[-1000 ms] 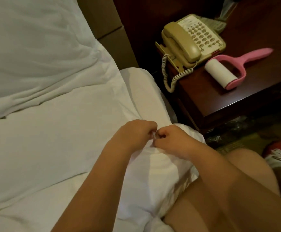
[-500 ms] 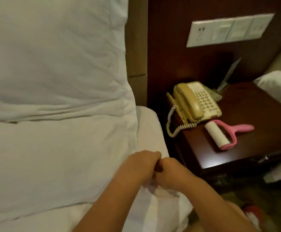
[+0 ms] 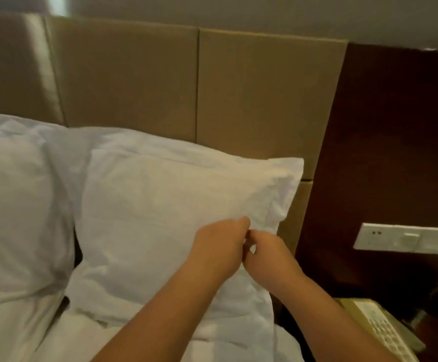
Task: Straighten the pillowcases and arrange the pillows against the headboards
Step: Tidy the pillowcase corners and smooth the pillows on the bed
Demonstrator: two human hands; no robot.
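Now we are looking at two white pillows that are leaning against the headboard (image 3: 134, 74), and our two hands are meeting at the lower right part of the nearer pillow (image 3: 160, 212). Our left hand (image 3: 218, 249) is curled into a loose fist over the pillowcase, and our right hand (image 3: 267, 254) is curled just beside it, knuckles almost touching. Both seem to be pinching the cloth near the flanged edge, but the fingertips are hidden, so we cannot tell for sure how much fabric each one is holding. We are judging that the hands are so close together because they are taking one fold of the case between them, to pull it flat or tuck it along the side.

The pillow is already standing nearly upright, its top edge resting on the headboard, which is probably why only the case needs attention now. The second pillow (image 3: 17, 205) is lying to the left, touching the first one and also propped on the headboard. The cotton is looking thin and soft, with many small wrinkles and a flat stitched border. The headboard is made of smooth tan padded panels with straight seams. On the right, a dark wooden wall panel (image 3: 395, 152) is carrying a white switch plate (image 3: 405, 237), and a beige telephone (image 3: 379, 333) is showing at the bottom corner.
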